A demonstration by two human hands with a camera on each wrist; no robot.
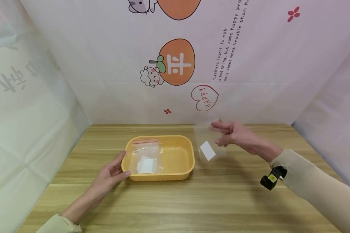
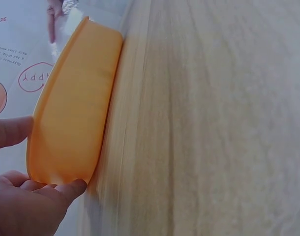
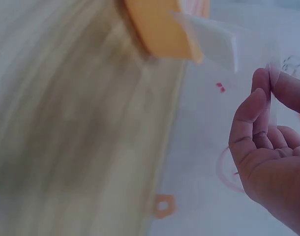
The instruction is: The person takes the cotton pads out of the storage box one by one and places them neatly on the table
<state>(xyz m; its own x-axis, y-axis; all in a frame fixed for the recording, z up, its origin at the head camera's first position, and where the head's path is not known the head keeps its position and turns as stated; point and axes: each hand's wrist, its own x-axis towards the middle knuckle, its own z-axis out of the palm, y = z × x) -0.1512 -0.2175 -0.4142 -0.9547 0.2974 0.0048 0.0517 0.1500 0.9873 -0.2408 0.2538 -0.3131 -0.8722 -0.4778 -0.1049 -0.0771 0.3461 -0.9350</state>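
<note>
A yellow plastic basin [image 1: 175,177] sits on the wooden table, its side filling much of the left wrist view. My left hand [image 1: 109,176] grips its left end, thumb at the near rim and fingers at the outer wall. Inside, on the left, lie clear zip bags [image 1: 151,152] with white pieces in them; overlap hides how many. Right of the basin, my right hand [image 1: 233,134] pinches a clear plastic bag [image 1: 201,137] between thumb and fingers. A white rectangular piece [image 1: 207,150] shows in that bag, which hangs above the table.
Behind the table [image 1: 175,207] rises a white printed cloth [image 1: 113,64], with more cloth along both sides. A small orange shape with a pale middle [image 3: 164,205] shows near the table's back edge; I cannot tell what it is. A black wrist device [image 1: 272,178] hangs under the right sleeve.
</note>
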